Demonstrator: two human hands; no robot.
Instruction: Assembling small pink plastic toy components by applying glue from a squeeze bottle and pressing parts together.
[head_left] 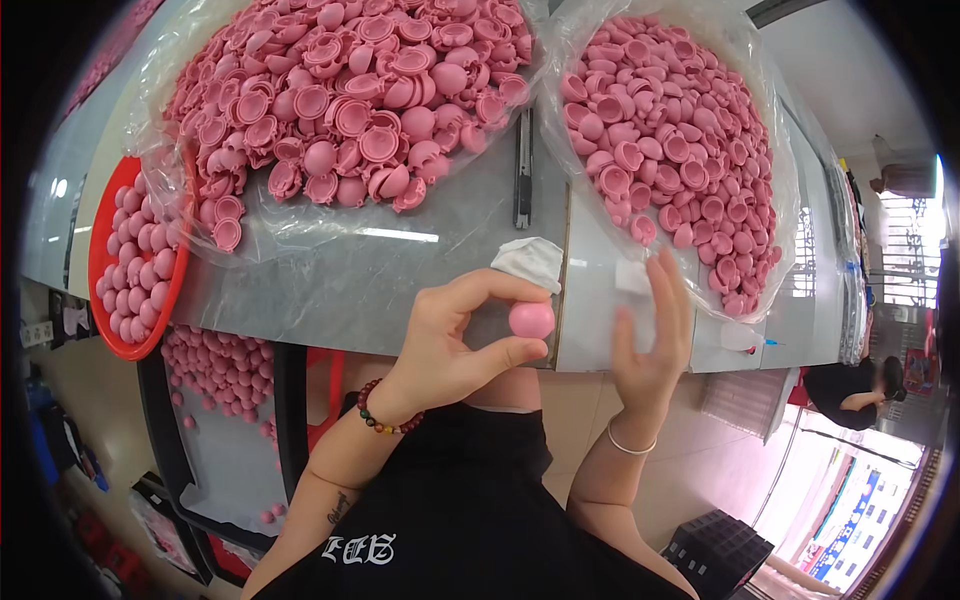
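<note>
Between the thumb and fingertips of my left hand (440,345) is a smooth pink ball (531,320), held just above the table's near edge. My right hand (655,345) is raised to its right, apart from the ball. Motion blurs its fingers, but they look stretched out with the thumb apart, and I see nothing in them. Beyond my left fingertips lies a crumpled white cloth (530,262). Past my right hand spreads a heap of pink half-shells (680,150) on clear plastic. Another heap of pink half-shells (350,110), some with ragged rims, lies at the far left.
A utility knife (523,170) lies between the heaps on the grey tabletop (400,270). At the left edge stands a red basket (122,345) of pink balls. Below it, a black-framed tray (225,465) holds more balls. A small blue-tipped item (745,340) sits at the right.
</note>
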